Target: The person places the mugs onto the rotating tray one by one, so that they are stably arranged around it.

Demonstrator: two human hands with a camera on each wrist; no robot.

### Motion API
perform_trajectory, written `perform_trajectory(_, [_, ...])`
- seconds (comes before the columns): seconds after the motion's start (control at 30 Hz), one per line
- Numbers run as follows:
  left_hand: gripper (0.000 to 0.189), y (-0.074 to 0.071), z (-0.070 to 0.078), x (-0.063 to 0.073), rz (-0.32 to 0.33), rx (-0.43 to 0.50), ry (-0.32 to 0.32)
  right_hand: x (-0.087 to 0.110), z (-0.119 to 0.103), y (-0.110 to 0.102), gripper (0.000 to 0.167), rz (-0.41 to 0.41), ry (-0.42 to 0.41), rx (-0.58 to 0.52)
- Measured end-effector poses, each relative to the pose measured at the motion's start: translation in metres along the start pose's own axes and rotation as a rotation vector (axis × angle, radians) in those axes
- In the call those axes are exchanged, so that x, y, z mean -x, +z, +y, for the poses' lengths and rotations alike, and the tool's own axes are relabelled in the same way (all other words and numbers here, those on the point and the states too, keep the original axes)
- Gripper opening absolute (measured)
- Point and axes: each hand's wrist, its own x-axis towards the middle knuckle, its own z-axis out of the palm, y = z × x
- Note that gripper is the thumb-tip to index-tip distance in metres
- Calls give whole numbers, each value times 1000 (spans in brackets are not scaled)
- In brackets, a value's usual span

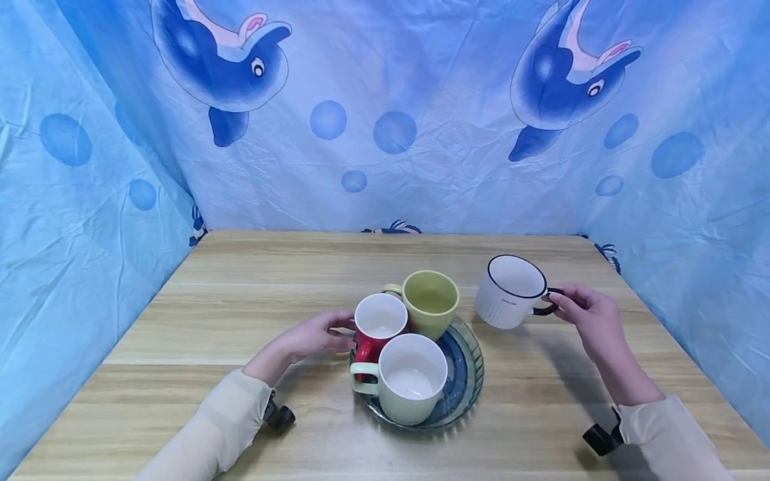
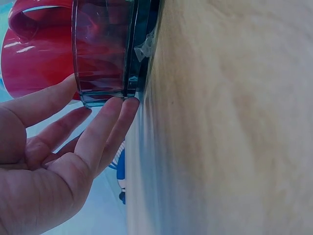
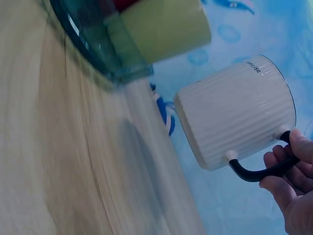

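Note:
My right hand (image 1: 592, 317) grips the black handle of a white ribbed mug (image 3: 239, 112), which is held above the table to the right of the tray. A round blue-green glass tray (image 1: 472, 361) carries a red mug (image 1: 368, 341), a yellow-green mug (image 1: 432, 307) and a pale green mug (image 1: 409, 394). On the tray's left side my left hand (image 1: 325, 334) has its fingertips at the glass rim, beside the red mug. In the left wrist view its fingers (image 2: 105, 129) are spread and only lightly bent, not wrapped round anything.
The wood-grain table (image 1: 240, 280) runs back to a blue curtain (image 1: 421, 187) with cartoon dolphins. More blue curtain hangs along the left and right sides. A small clear scrap (image 2: 145, 46) shows under the tray's edge in the left wrist view.

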Motion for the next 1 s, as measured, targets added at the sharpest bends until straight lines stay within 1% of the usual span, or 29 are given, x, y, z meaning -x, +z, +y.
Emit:
perform_trajectory(0.17, [54, 0, -2, 1, 9, 0, -3, 14, -6, 7, 16, -35, -14, -154])
perform_trajectory(0.27, [54, 0, -2, 1, 7, -14, 7, 23, -8, 12, 19, -41, -33, -201])
perform_trajectory(0.33, [55, 1, -3, 1, 6, -32, 17, 28, -9, 15, 19, -44, -52, -205])
perform_trajectory(0.43, [60, 1, -4, 2, 2, -38, 19, 34, -9, 19, 19, -47, -79, -197])
perform_trajectory(0.53, [66, 1, -4, 2, -13, -6, 12, 38, -9, 22, 21, -55, -101, -181])
perform_trajectory(0.63, [70, 1, -4, 3, -29, 24, 4, 42, -9, 26, 21, -61, -100, -146])
perform_trajectory(0.8, [71, 0, -4, 3, -37, 26, -2, 48, -7, 31, 18, -68, -70, -73])
perform_trajectory(1.0, [72, 0, -3, 4, -30, 16, -1, 54, -4, 37, 18, -84, -105, -58])
